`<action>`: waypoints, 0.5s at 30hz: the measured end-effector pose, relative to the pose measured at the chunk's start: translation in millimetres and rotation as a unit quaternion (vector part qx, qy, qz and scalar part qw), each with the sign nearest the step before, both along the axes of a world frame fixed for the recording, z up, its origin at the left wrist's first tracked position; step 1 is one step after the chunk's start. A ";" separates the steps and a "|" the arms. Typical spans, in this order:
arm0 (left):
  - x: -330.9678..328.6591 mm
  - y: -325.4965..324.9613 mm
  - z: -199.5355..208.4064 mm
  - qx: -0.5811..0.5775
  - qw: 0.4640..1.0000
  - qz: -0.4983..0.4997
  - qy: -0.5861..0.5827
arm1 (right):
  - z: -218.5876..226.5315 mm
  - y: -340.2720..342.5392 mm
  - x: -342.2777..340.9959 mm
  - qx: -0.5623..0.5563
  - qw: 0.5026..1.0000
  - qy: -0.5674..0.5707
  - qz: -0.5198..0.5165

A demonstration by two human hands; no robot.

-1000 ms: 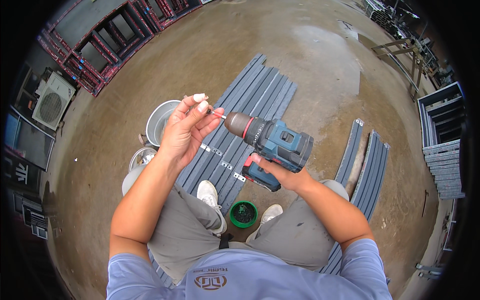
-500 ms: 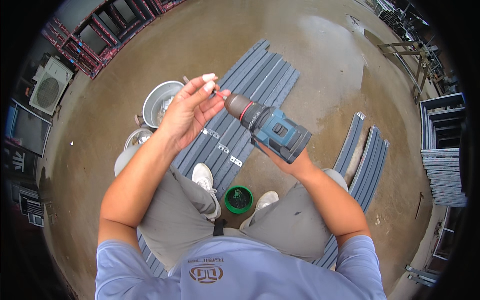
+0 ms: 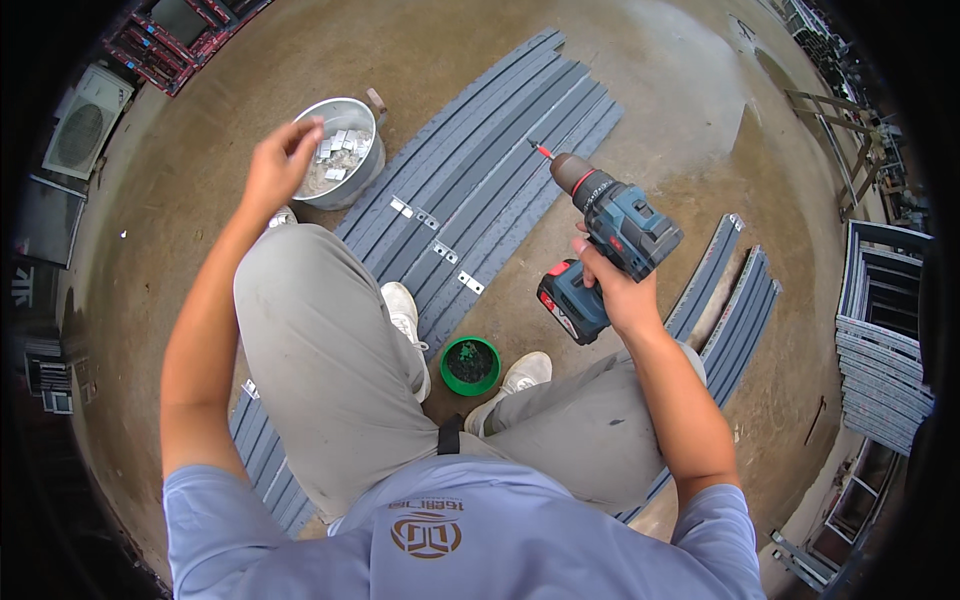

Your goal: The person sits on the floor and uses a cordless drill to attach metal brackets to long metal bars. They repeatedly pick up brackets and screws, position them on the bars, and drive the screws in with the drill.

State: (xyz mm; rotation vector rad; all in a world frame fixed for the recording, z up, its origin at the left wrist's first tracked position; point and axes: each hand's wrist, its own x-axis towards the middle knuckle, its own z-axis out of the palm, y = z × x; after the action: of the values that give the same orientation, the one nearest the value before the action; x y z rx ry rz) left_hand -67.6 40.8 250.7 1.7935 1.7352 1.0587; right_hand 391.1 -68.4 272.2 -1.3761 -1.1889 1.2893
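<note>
Drill (image 3: 622, 225) in right hand (image 3: 622, 290), left hand (image 3: 278, 168) apart

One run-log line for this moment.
right hand: grips cordless drill | left hand: near bucket rim, grip unclear | bucket: metal brackets inside | floor: grey bars, green bowl

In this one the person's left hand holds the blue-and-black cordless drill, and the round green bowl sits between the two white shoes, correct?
Wrong hand: the head view shows the right hand holding the blue-and-black cordless drill. The round green bowl does sit between the two white shoes.
</note>
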 end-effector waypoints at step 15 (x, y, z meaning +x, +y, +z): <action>5.3 -45.2 -276.5 -0.092 0.959 -0.141 0.226 | -43.3 66.1 -20.2 -0.146 0.981 -0.119 0.052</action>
State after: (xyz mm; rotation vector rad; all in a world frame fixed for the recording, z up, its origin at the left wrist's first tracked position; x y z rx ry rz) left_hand -62.3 -4.3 -25.8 2.1933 1.6762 0.3748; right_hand 370.9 -2.3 228.8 -1.7391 -1.2822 1.4461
